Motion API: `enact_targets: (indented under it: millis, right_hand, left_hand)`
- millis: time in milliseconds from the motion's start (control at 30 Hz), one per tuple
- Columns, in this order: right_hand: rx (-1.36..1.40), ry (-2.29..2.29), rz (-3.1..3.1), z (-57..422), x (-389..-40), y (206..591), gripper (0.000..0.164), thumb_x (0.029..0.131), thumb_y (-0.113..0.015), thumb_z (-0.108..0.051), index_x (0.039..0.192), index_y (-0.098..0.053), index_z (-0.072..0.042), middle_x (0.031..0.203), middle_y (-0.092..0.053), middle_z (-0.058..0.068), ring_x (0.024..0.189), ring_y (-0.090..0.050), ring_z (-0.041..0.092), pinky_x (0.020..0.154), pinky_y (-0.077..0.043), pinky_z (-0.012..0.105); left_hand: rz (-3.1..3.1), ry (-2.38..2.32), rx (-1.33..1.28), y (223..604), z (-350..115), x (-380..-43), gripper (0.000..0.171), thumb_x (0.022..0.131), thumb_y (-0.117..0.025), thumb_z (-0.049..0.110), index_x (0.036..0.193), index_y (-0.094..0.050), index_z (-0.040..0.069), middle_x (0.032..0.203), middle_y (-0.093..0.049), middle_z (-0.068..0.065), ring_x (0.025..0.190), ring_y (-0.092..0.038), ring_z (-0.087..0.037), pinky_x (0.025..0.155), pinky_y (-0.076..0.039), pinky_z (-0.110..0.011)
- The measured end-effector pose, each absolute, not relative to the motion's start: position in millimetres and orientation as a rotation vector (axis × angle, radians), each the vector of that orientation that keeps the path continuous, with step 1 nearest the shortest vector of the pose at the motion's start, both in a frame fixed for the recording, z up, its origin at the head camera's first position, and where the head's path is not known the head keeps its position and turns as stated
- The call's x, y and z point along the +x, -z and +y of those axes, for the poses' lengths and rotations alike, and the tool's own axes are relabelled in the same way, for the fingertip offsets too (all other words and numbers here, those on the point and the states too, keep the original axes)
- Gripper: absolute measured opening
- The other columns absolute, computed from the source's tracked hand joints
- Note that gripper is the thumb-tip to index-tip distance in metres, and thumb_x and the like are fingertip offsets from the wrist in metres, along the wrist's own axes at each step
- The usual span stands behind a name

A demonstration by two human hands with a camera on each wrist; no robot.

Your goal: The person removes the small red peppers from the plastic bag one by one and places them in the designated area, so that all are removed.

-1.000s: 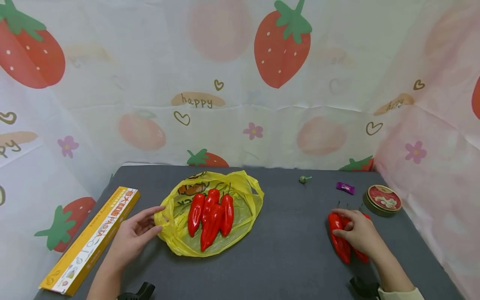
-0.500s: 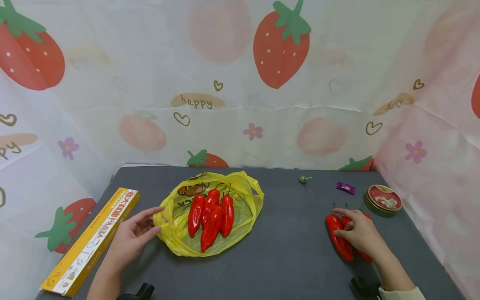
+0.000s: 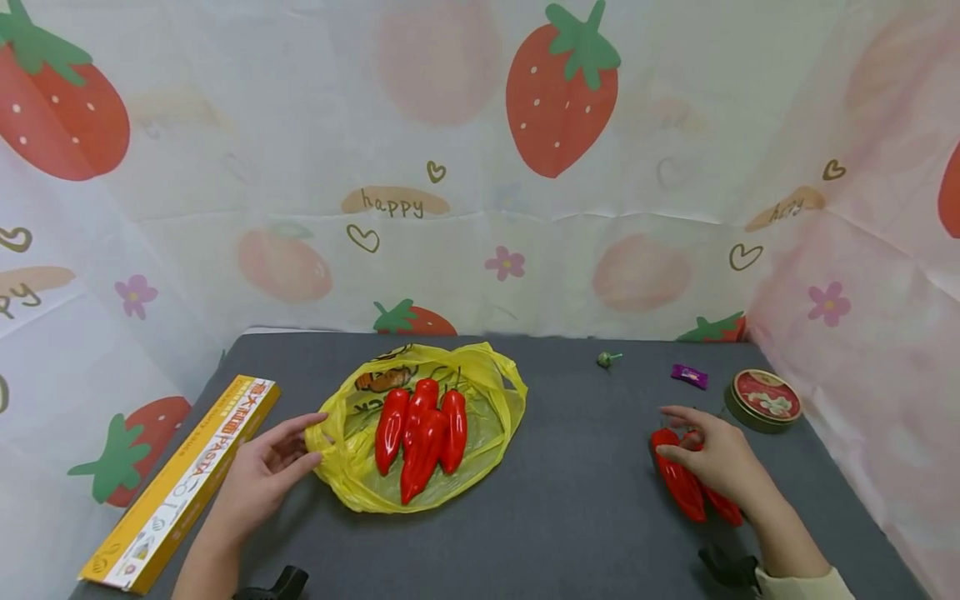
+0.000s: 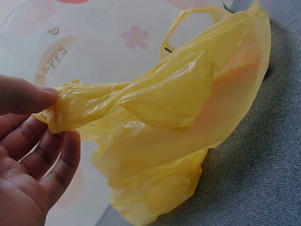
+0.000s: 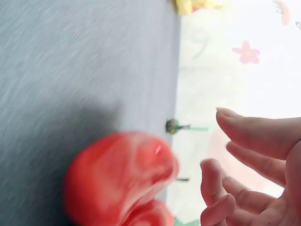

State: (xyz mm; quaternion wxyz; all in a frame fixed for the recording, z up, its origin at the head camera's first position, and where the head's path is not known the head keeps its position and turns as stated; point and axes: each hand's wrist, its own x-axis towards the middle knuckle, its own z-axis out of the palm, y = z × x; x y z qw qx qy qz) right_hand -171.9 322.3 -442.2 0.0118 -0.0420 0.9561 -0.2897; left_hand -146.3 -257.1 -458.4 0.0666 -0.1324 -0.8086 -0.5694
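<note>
In the left wrist view my left hand (image 4: 33, 150) pinches the gathered rim of a yellow plastic bag (image 4: 155, 99) between thumb and fingers. The bag lies spread open on the table, and several glossy red chili peppers (image 3: 423, 454) rest inside it. On the right, my right hand (image 3: 716, 454) hovers over more red peppers (image 3: 678, 487) lying side by side on the table, partly hidden under it. The right wrist view shows its thumb and fingers apart, with nothing between them, and a red pepper (image 5: 117, 179) just beyond.
A long yellow pasta box (image 3: 180, 483) lies along the left edge. Toward the back right are a small green stemmed piece (image 3: 605, 360), a purple-wrapped candy (image 3: 689, 376) and a round tin (image 3: 763, 400) with a red lid. A strawberry-printed cloth (image 3: 555, 250) hangs behind the dark table.
The right-hand peppers have shifted slightly left, and my right hand has let go of them and risen a little. My left hand keeps its hold on the bag.
</note>
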Motion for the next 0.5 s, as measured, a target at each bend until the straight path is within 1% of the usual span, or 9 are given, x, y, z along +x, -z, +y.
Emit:
enact_targets:
  millis: [67,133,300,500]
  right_hand:
    - [-0.144,0.937,2.979,316,-172,439,0.059,0.087,-0.080,-0.026,0.140,-0.058,-0.009,0.125,-0.067,0.021,0.087,-0.066,0.019,0.077,-0.056,0.043]
    - [-0.165,0.976,2.971,310,-172,437,0.059,0.088,-0.080,-0.026,0.140,-0.058,-0.009,0.126,-0.066,0.022,0.089,-0.067,0.020,0.078,-0.057,0.044]
    - [-0.218,1.056,2.951,295,-175,435,0.059,0.088,-0.080,-0.023,0.141,-0.057,-0.010,0.128,-0.065,0.023,0.089,-0.069,0.019,0.073,-0.056,0.036]
    - [-0.274,1.121,2.954,277,-178,434,0.060,0.087,-0.080,-0.024,0.141,-0.058,-0.012,0.127,-0.066,0.019,0.089,-0.070,0.018,0.072,-0.055,0.033]
  left_hand:
    - [-2.438,1.714,-0.398,459,-258,-146,0.043,0.096,-0.067,0.005,0.138,-0.057,-0.003,0.121,-0.069,-0.002,0.100,-0.066,-0.004,0.082,-0.057,-0.017]
    - [-2.437,1.717,-0.397,459,-258,-146,0.043,0.096,-0.067,0.004,0.137,-0.057,-0.003,0.121,-0.069,-0.002,0.100,-0.066,-0.004,0.082,-0.057,-0.017]
    - [-2.434,1.725,-0.403,459,-259,-145,0.043,0.096,-0.067,0.004,0.138,-0.057,-0.003,0.121,-0.069,-0.002,0.100,-0.066,-0.004,0.082,-0.057,-0.017]
    - [-2.435,1.727,-0.407,459,-259,-146,0.043,0.097,-0.066,0.005,0.138,-0.057,-0.003,0.124,-0.068,0.000,0.101,-0.066,-0.004,0.082,-0.057,-0.017]
